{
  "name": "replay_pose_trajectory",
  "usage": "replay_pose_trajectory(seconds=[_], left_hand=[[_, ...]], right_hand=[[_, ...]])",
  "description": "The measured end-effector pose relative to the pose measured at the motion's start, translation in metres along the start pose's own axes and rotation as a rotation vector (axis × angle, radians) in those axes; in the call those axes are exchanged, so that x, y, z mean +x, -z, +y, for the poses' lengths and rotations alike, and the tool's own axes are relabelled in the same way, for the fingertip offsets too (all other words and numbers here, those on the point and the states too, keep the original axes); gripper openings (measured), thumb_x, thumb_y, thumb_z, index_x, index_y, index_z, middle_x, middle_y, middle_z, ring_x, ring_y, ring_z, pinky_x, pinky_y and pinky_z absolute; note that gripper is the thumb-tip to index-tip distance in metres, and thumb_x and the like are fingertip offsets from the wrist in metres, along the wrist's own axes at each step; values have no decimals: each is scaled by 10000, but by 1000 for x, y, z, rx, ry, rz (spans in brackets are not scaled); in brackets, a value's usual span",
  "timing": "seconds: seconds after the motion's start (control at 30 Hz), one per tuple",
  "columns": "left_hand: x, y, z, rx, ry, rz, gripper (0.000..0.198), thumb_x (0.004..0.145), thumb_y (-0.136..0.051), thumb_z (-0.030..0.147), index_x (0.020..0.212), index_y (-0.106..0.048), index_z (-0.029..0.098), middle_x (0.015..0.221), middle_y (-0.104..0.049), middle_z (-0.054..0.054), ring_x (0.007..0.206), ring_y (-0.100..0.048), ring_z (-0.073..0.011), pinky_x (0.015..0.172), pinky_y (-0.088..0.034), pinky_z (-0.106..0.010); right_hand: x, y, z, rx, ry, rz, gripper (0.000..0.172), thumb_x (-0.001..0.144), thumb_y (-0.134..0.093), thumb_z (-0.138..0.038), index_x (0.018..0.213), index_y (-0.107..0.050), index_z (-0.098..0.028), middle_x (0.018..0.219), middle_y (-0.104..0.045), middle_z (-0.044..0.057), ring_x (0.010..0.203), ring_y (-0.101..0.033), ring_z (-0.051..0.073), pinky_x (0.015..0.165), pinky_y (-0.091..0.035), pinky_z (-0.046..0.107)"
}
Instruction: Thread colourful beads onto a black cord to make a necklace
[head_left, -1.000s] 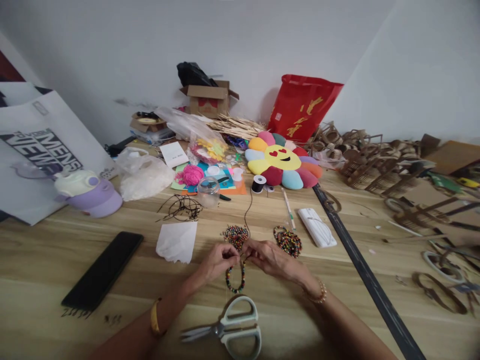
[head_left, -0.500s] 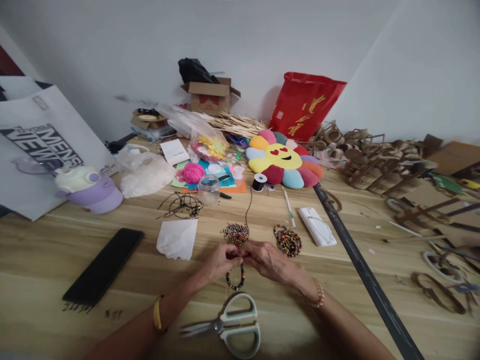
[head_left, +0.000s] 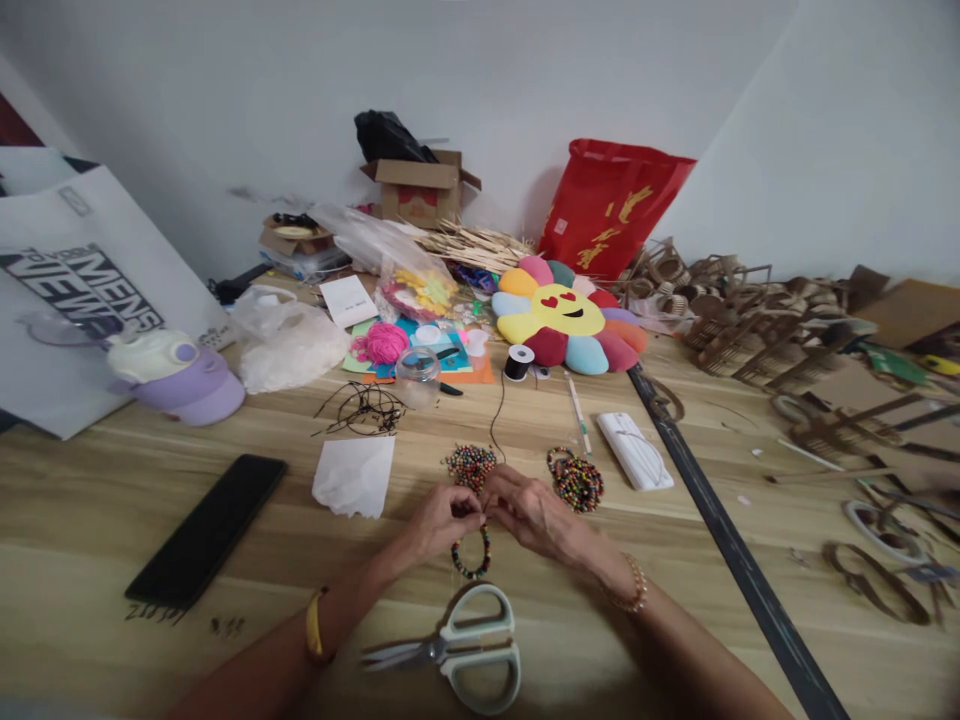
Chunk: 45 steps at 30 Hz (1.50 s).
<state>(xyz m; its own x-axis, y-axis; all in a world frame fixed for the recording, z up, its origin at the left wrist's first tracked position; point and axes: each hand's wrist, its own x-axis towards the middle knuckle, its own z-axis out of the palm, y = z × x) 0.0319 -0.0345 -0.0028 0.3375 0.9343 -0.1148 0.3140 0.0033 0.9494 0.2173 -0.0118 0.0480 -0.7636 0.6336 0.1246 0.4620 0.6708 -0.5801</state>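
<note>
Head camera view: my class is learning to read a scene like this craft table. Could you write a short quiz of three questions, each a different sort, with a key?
1. True or false: the scissors lie on the table, apart from both the left hand and the right hand.

2. Multiple choice: from which thing does the black cord trail toward the hands?
A) the clear jar
B) the spool
C) the ball of pink yarn

3. Short answer: what shows just below the point where the two hands meet in the picture?

Key:
1. True
2. B
3. A loop of coloured beads
</note>
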Motion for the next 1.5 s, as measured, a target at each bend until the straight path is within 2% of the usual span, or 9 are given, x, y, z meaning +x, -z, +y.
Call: replay_pose_trajectory(seconds=[0.1,0.23,0.33,0.43,0.73,1.03,1.17,1.5], left_hand=[[-1,3,2,-19,9,-7,131,724,-603,238,673,-651,127,593,-574,19,563,-469,-110,534,-337,-206],[0,5,5,-42,33,1,104,717,-603,208,661,-655,137,600,-601,17,577,-499,-112,550,-358,-201],[1,5,5,-57,34,5,96,710,-598,191,655,-652,132,600,-606,10,581,-512,-115,557,-366,-203],[1,4,4,-71,33,0,96,706,-598,193,653,-647,130,606,-614,3,582,-519,-117,556,-372,-203],[1,6,7,-88,2,-12,103,724,-577,190,661,-635,133,628,-652,-10,596,-566,-123,575,-411,-206],[3,4,4,-196,33,-45,54,699,-609,183,682,-613,131,632,-672,-16,599,-600,-129,577,-440,-214],[5,4,0,-284,48,-74,100,682,-650,212,722,-599,136,637,-664,-11,608,-609,-133,597,-450,-225],[6,7,1,-390,61,-97,222,675,-704,307,675,-575,127,605,-619,0,570,-557,-110,557,-394,-213]], right_hand=[[-1,9,0,-7,-32,49,157,857,-513,-58,929,-580,-180,964,-574,52,808,-574,142,699,-411,227],[-1,15,-2,-33,-83,-31,92,841,-568,-93,855,-599,-178,845,-609,19,667,-554,117,601,-363,211],[0,12,-3,-42,-111,-81,70,851,-580,-129,848,-631,-177,821,-638,15,632,-557,109,571,-344,205],[2,5,0,-32,-110,-90,97,853,-578,-135,867,-661,-184,837,-668,24,685,-594,122,597,-362,203],[2,3,2,75,-97,-59,101,854,-568,-127,857,-660,-169,834,-669,29,708,-593,127,627,-400,198],[1,-1,2,152,-84,-20,68,832,-597,-132,791,-640,-165,759,-630,3,634,-536,106,565,-371,187],[1,-1,1,166,-87,-20,85,831,-587,-118,779,-636,-163,768,-633,4,633,-537,103,570,-374,184],[1,1,-1,199,-85,-30,81,846,-590,-141,803,-655,-159,782,-644,9,643,-553,104,580,-387,183]])
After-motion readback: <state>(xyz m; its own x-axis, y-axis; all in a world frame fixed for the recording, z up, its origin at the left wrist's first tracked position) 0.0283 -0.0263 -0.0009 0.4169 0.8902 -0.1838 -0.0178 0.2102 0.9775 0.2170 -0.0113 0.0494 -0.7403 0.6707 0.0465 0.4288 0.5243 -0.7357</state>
